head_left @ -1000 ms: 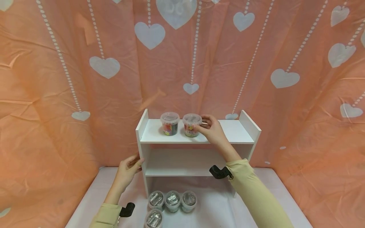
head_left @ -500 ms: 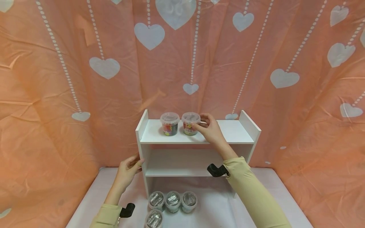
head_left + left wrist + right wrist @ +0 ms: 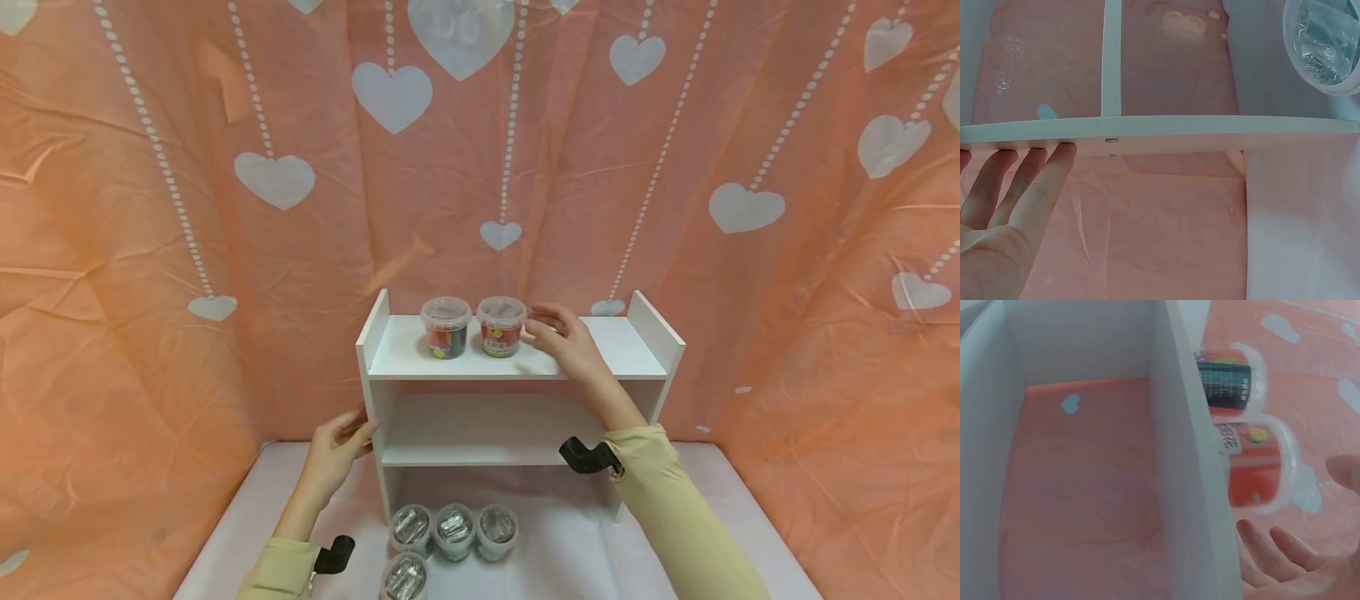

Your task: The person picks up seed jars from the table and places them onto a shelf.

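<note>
Two clear plastic tubs with lids and printed labels stand side by side on the top board of a white shelf unit. Just right of the right-hand tub is my right hand, its thumb and fingers spread apart with nothing between them. In the right wrist view, the fingers lie below this red-labelled tub. The other tub has a dark panel on its label. My left hand rests its fingertips against the unit's left side panel, fingers extended in the left wrist view.
On the white table, several small lidded tubs with silvery wrapped contents stand at the foot of the unit, one nearer me. A raised right side panel borders the top board. An orange heart-printed curtain hangs behind.
The right-hand tub shifted slightly left toward its neighbour, then my right hand let go of it and drew back to the right. My left hand stays at the side panel.
</note>
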A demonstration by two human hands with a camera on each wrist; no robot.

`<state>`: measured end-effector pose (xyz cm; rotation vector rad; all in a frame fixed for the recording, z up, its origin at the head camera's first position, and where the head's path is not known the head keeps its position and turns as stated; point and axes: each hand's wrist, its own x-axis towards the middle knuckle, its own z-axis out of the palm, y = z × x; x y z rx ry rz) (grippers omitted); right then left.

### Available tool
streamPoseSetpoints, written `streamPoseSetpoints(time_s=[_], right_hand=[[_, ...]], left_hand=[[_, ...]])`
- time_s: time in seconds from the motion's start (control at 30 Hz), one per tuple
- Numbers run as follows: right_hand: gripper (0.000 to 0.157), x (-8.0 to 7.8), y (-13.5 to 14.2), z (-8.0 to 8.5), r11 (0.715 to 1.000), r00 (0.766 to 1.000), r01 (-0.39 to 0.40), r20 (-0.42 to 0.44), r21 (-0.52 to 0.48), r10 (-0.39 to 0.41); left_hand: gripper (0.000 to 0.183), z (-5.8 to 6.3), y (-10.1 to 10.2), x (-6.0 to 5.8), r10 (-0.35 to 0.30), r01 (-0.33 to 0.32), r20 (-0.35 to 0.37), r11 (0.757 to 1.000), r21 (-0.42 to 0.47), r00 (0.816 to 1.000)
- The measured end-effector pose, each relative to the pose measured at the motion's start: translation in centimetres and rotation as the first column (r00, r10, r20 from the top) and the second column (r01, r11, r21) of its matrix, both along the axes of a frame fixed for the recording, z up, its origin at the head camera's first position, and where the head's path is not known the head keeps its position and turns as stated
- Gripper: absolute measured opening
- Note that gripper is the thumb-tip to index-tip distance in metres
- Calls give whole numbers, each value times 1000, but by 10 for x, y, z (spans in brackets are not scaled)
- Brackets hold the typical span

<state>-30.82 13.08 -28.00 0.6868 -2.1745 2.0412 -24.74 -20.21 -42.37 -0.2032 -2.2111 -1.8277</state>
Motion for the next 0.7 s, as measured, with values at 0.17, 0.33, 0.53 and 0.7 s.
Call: streamPoseSetpoints(time_s=[0.17,0.33,0.53,0.7], right_hand=[[46,7,10,-3,995,999,-35,11,-94,36],[43,18,16,-5,988,999,-53,-7,-146,53],[42,31,24,-13,984,996,-79,-46,-159,72],[42,44,30,-27,982,991,-123,-72,-143,113]], left_hand=[[52,2,1,2,-1,1,9,1000,-1,1000],[53,2,0,1,4,-4,17,1000,-10,1000],[54,0,0,0,-5,5,8,1000,-14,1000],[55,-1,-1,0,-13,14,5,1000,-10,1000]])
